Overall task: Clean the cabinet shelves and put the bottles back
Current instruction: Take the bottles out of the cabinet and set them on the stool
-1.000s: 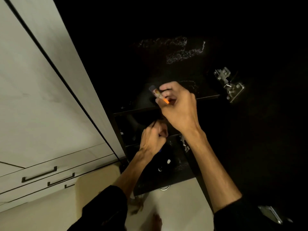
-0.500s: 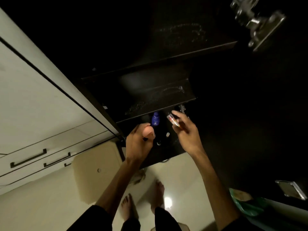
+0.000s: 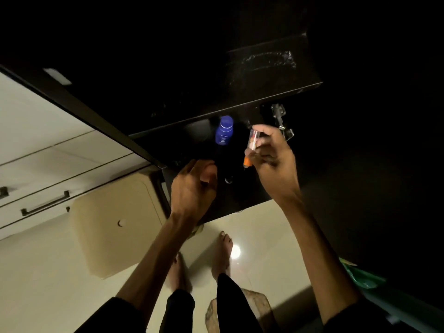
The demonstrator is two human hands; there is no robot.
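Note:
My right hand (image 3: 274,162) pinches a small clear bottle with an orange cap (image 3: 251,147), cap end pointing down, in front of the lower dark shelf. A blue bottle (image 3: 224,131) stands on that shelf, just left of the small bottle. My left hand (image 3: 192,186) hovers with curled fingers at the shelf's front left; whether it holds anything is hidden. Another dark bottle with a round top (image 3: 228,179) sits between my hands. The upper shelf (image 3: 240,92) shows pale smears.
A metal hinge (image 3: 281,118) sits on the cabinet's right side. White drawers with dark handles (image 3: 45,204) are on the left, a beige lidded bin (image 3: 115,227) below them. Something green (image 3: 360,277) lies at the right. My bare feet stand on the pale floor.
The view has tilted down from the upper shelf to the lower one. My right hand has carried the small orange-capped bottle down with it; my left hand has stayed near the shelf's front.

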